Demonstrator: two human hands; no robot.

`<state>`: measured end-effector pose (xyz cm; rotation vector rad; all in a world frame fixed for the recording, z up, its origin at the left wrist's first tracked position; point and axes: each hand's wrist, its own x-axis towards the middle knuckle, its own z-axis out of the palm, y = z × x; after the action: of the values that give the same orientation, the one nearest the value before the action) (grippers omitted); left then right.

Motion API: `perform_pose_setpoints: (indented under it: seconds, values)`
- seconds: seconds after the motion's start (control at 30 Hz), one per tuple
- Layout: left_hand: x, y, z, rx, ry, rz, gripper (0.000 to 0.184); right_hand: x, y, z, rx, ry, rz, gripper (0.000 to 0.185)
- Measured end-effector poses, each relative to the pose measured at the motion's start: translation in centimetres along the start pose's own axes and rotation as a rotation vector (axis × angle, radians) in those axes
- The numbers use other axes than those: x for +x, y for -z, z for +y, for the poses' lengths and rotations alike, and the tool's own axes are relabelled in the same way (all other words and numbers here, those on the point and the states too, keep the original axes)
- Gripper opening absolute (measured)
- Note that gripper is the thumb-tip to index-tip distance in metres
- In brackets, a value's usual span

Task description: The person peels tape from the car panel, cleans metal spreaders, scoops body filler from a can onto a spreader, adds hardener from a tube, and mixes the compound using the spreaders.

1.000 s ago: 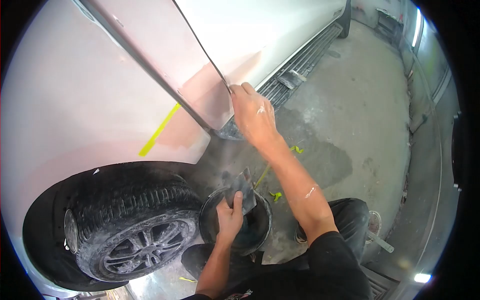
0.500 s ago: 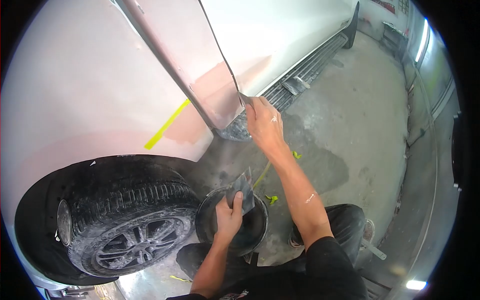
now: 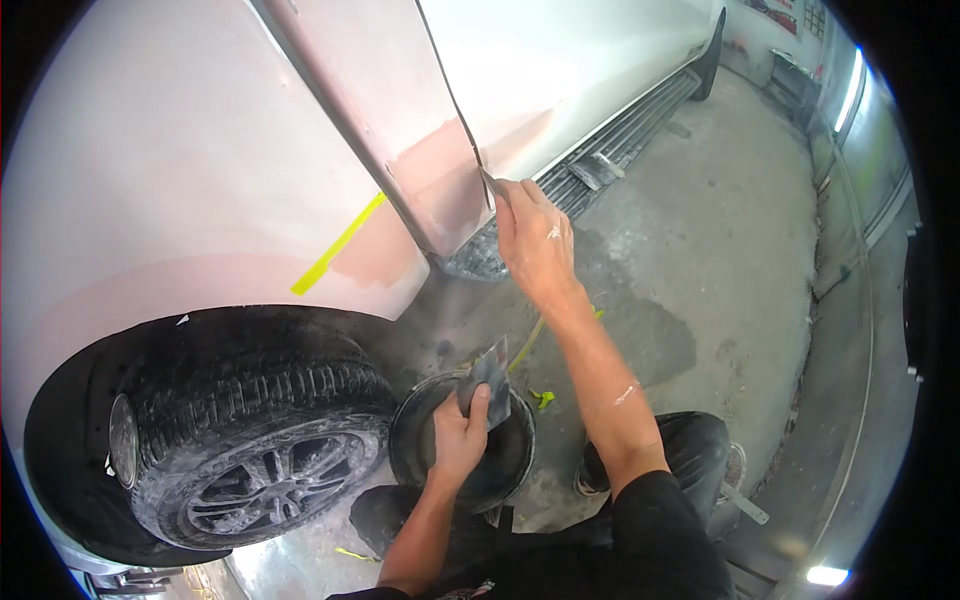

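Pinching a thin grey piece point(image 3: 493, 187), the right hand point(image 3: 541, 235) in the head view sets its tip edge-on at the door gap point(image 3: 461, 112) just beyond the fingertips, likely because a flat edge suits so narrow a line. Nearer the body and to its left, the left hand point(image 3: 462, 432) grasps a dark sheet point(image 3: 490, 392), thumb laid along its face, which probably stops it slipping. That hand is over the bucket point(image 3: 531, 450), perhaps so drips land inside; any liquid I cannot make out. Just left of it stands the tyre point(image 3: 270, 400); beyond that, yellow tape point(image 3: 338, 246) sticks to the fender point(image 3: 200, 180).
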<state>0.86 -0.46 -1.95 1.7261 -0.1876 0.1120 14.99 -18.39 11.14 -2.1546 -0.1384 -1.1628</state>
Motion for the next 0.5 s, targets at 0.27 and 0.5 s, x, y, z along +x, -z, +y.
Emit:
perform_pose_setpoints:
  seconds: [0.27, 0.5]
  values:
    - [0.2, 0.0, 0.8, -0.002, -0.028, -0.010, 0.028, 1.9, 1.2, -1.7, -0.044, 0.064, 0.003, 0.017]
    - [0.1, 0.7, 0.6, -0.002, 0.014, 0.016, 0.029, 3.9, 3.5, -4.3, 0.116, 0.177, 0.279, 0.019]
